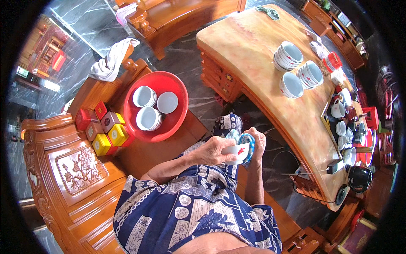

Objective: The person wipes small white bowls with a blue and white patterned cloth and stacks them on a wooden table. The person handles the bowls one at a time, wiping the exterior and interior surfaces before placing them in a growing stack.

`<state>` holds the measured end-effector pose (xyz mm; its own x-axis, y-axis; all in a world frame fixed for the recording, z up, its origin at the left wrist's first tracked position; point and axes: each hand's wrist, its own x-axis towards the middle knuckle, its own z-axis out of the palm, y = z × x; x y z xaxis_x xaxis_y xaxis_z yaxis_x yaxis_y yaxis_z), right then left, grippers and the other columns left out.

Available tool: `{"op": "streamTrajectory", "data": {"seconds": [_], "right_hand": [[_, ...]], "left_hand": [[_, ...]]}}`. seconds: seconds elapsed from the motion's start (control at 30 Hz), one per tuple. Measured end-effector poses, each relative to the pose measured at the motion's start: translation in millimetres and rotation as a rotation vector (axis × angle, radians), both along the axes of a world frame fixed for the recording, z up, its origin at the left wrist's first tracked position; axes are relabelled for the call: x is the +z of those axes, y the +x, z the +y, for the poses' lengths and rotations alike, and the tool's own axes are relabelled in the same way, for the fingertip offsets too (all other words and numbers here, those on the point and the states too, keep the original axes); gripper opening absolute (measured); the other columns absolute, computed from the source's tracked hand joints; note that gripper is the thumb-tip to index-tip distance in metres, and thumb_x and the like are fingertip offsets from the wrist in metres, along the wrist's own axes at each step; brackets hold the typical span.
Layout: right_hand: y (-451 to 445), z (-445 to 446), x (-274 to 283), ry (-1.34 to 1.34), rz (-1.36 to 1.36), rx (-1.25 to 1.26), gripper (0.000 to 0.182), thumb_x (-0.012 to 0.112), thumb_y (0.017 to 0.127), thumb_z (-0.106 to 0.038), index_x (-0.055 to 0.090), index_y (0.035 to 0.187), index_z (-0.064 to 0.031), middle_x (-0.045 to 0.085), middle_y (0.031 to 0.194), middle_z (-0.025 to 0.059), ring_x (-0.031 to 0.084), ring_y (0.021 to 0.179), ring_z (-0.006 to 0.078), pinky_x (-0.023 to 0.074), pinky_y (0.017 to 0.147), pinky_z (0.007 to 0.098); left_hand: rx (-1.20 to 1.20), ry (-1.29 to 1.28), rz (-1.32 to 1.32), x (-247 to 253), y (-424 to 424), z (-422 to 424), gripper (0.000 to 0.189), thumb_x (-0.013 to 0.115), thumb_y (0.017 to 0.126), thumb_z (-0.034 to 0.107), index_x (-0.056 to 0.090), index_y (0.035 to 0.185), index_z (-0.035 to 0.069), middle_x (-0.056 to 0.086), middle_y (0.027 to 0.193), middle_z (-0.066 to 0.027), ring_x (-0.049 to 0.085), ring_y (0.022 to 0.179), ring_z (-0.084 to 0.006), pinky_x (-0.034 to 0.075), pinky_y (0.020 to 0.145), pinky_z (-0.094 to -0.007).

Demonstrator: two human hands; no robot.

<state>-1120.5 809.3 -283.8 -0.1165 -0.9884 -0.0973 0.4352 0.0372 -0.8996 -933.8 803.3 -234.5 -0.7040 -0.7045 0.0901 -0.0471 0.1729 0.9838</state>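
In front of my lap, my left hand (218, 149) grips a white bowl (234, 153) with a red flower motif on its side. My right hand (258, 142) bunches a blue-and-white cloth (248, 146) over the bowl's rim, part of it inside and part against the outer wall. To the left, a red plastic basin (129, 127) holds white bowls, some stacked (148, 118) and one apart (167, 102). On the table to the right, more white bowls (288, 55) with red motifs stand in stacks, a nearer one (291, 85) beside them.
A curved stone-topped table (241, 41) spans the right side, with a tea tray (326, 122) of cups, a red-lidded jar (332, 62) and a cable (306, 173). Colourful boxes (118, 135) sit beside the basin on a carved wooden bench (76, 171). A white towel (111, 62) drapes its armrest.
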Motion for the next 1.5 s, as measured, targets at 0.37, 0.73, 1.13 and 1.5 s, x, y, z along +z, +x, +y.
{"op": "streamTrajectory", "data": {"seconds": [0.37, 0.73, 1.13, 1.5], "right_hand": [[34, -14, 12, -0.009, 0.224, 0.142, 0.034, 0.054, 0.091, -0.018, 0.051, 0.060, -0.0055, 0.049, 0.058, -0.0048, 0.040, 0.053, 0.0052, 0.0295, 0.049, 0.0236], [60, -20, -59, 0.260, -1.001, 0.239, 0.029, 0.047, 0.091, -0.036, 0.060, 0.094, -0.0097, 0.064, 0.085, 0.0060, 0.062, 0.075, 0.0190, 0.0524, 0.069, 0.0328], [45, -71, -5, 0.232, -0.385, -0.018, 0.021, 0.051, 0.091, -0.024, 0.062, 0.088, -0.0068, 0.064, 0.084, 0.0071, 0.061, 0.075, 0.0205, 0.0520, 0.073, 0.0346], [123, -27, 47, -0.559, 1.292, -0.076, 0.038, 0.055, 0.075, -0.001, 0.056, 0.113, 0.0002, 0.046, 0.126, 0.0210, 0.043, 0.118, 0.0360, 0.0315, 0.101, 0.0444]], "left_hand": [[0.144, -0.153, -0.122, -2, 15, -8, 0.018, 0.069, 0.077, 0.013, 0.061, 0.085, -0.001, 0.061, 0.076, -0.0191, 0.062, 0.072, -0.0340, 0.050, 0.066, -0.0376], [0.354, 0.452, 0.430, 17, 27, -17, 0.020, 0.072, 0.079, 0.017, 0.061, 0.083, 0.001, 0.059, 0.075, -0.0003, 0.052, 0.068, -0.0052, 0.041, 0.061, -0.0189], [0.514, 0.269, 0.239, -2, 40, -18, 0.016, 0.068, 0.084, 0.017, 0.059, 0.080, 0.004, 0.059, 0.074, 0.0017, 0.051, 0.068, -0.0035, 0.042, 0.060, -0.0193], [0.619, 0.489, 0.524, -32, 50, -34, 0.024, 0.046, 0.098, 0.021, 0.058, 0.084, 0.005, 0.049, 0.073, 0.0070, 0.041, 0.065, 0.0001, 0.036, 0.055, -0.0160]]}}
